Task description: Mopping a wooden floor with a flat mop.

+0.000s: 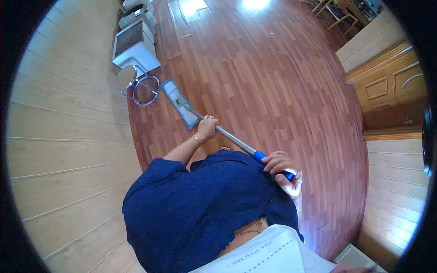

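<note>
A flat mop has its pale grey-blue rectangular head (180, 103) on the wood-plank floor, ahead and to the left of me. Its metal pole (234, 139) slants back toward my right side and ends in a blue handle grip (260, 157). My left hand (208, 127), with a bracelet at the wrist, is wrapped round the pole a short way above the mop head. Up at the other end, my right hand (283, 167) is closed over the blue grip, close against my dark blue clothing.
A round-seated stool (127, 77) with chrome legs stands just left of the mop head. Behind it is a white cabinet (136, 43) with a dark top. A panelled wall (68, 150) runs along the left. At right is a wooden door (387, 86); a chair (339, 17) stands far right.
</note>
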Available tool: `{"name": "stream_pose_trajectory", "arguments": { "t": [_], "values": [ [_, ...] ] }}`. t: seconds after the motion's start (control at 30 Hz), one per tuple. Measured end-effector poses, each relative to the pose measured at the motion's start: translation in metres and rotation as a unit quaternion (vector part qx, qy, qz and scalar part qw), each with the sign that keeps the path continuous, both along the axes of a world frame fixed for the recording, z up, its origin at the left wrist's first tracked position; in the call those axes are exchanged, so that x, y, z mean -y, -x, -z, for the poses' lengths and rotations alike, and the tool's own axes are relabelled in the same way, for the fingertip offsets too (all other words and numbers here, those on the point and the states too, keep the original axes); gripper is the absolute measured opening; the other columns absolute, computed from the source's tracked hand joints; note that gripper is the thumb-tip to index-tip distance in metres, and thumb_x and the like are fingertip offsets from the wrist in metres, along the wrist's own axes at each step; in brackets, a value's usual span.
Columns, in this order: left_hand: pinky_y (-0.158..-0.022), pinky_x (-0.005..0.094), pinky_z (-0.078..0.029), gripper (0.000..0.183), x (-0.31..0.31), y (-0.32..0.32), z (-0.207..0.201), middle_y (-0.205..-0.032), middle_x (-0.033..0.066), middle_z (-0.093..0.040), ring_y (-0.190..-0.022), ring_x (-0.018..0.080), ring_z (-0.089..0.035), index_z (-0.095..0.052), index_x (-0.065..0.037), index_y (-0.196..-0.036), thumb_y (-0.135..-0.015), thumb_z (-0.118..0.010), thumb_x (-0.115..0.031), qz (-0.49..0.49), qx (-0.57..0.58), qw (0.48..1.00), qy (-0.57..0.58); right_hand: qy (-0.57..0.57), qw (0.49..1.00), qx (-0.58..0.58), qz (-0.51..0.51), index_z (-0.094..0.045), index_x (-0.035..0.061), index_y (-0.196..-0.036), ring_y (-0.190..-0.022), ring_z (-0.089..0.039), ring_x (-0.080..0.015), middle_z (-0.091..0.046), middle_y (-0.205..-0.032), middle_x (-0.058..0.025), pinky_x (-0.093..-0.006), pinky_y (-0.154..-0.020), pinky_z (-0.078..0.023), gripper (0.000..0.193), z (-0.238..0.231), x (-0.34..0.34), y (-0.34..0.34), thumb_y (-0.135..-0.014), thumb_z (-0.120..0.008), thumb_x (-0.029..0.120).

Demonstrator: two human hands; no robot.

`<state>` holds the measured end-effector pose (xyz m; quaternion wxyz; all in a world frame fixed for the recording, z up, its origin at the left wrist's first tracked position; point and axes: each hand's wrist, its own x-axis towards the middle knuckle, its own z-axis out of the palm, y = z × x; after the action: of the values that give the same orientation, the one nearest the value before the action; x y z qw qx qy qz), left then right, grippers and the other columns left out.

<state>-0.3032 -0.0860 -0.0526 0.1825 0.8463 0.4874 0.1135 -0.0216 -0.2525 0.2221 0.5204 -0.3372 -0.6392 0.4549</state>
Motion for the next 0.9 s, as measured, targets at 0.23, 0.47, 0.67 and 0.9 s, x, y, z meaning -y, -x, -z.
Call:
{"name": "stream_pose_trajectory", "arguments": {
  "t": [0.23, 0.47, 0.67, 0.9],
  "values": [
    [-0.080, 0.0431, -0.046, 0.032, 0.050, -0.018, -0.013, -0.071, 0.0136, -0.062, -0.077, 0.0331, -0.062, -0.058, -0.008, -0.062, -0.081, -0.065, -0.033, 0.018, 0.014, 1.000, -0.005, -0.003, 1.000, 0.011, -0.011, -0.062, 0.0027, -0.073, -0.087, -0.068, -0.0309, -0.068, -0.079, -0.0110, -0.0428, -0.082, -0.045, 0.009, -0.022, 0.021, -0.030, -0.073, -0.063, 0.011],
    [-0.087, 0.0445, -0.044, 0.015, 0.039, -0.082, -0.023, -0.077, 0.0079, -0.065, -0.082, 0.0293, -0.063, -0.065, -0.015, -0.074, -0.069, -0.071, -0.028, 0.172, 0.101, 0.979, 0.032, -0.046, 0.993, 0.068, 0.082, -0.062, 0.0051, -0.072, -0.086, -0.070, -0.0286, -0.070, -0.079, -0.0092, -0.0403, -0.078, -0.045, 0.013, -0.053, 0.066, -0.056, -0.069, -0.065, 0.017],
    [-0.076, 0.0456, -0.045, 0.018, 0.033, -0.167, -0.032, -0.067, 0.0102, -0.059, -0.074, 0.0331, -0.060, -0.053, -0.011, -0.061, -0.067, -0.067, -0.020, 0.350, 0.175, 0.917, 0.075, -0.133, 0.977, 0.080, 0.144, -0.062, -0.0016, -0.084, -0.072, -0.069, -0.0361, -0.067, -0.079, -0.0191, -0.0417, -0.068, -0.058, 0.024, -0.067, 0.116, -0.058, -0.071, -0.067, 0.018],
    [-0.058, 0.0454, -0.044, 0.026, 0.063, -0.252, -0.054, -0.065, 0.0077, -0.054, -0.067, 0.0332, -0.057, -0.048, -0.013, -0.065, -0.068, -0.070, -0.026, 0.502, 0.190, 0.840, 0.081, -0.173, 0.923, 0.267, 0.219, -0.058, 0.0012, -0.086, -0.065, -0.068, -0.0309, -0.066, -0.075, -0.0158, -0.0392, -0.059, -0.059, 0.026, -0.088, 0.168, -0.037, -0.078, -0.073, 0.021]
  ]
}}
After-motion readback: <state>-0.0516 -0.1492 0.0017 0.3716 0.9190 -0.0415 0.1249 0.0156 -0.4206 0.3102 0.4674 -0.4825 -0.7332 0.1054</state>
